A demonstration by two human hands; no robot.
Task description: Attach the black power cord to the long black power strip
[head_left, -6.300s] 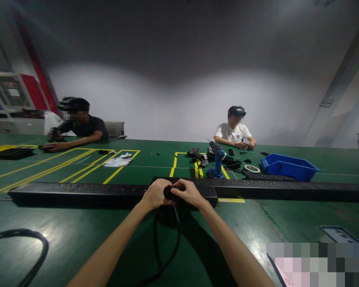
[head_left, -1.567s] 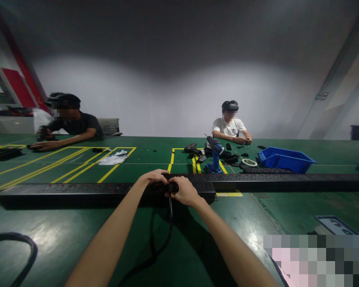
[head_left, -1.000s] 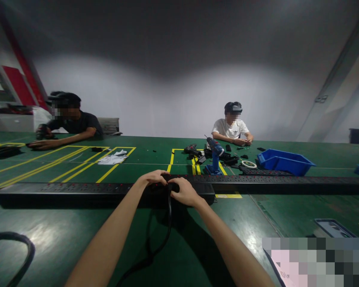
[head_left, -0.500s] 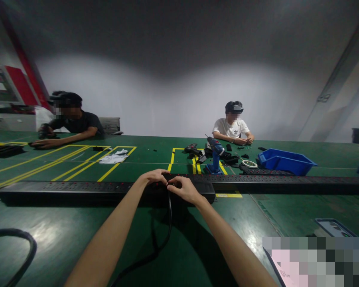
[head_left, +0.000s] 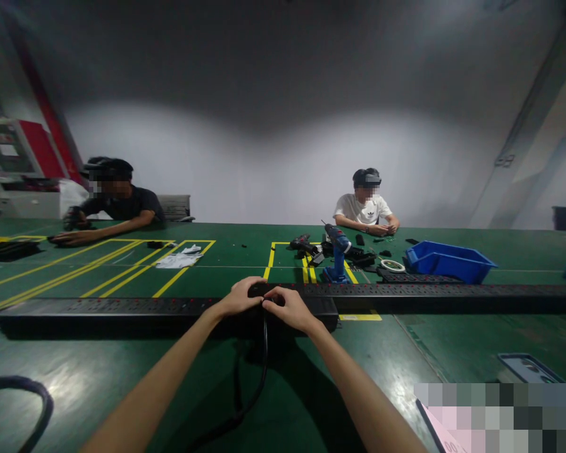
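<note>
A long black power strip with rows of sockets and small red marks lies across the green table in front of me. From its near side, close to the right end, a thick black cable hangs down and curves toward me. My left hand curls over the strip, its thumb beside the cable's upper end. Opposite it, my right hand pinches the cable at the strip between thumb and fingertips. My fingers partly cover the cable's entry point.
Behind lies a second power strip. Beyond it are a blue cordless drill, a blue bin, a tape roll and white gloves. Two co-workers sit across the table. A cable loop lies near left.
The view has tilted, so everything sits slightly lower. My left hand has shifted a little left, its fingers farther from the right hand's fingertips. My right hand stays at the cable.
</note>
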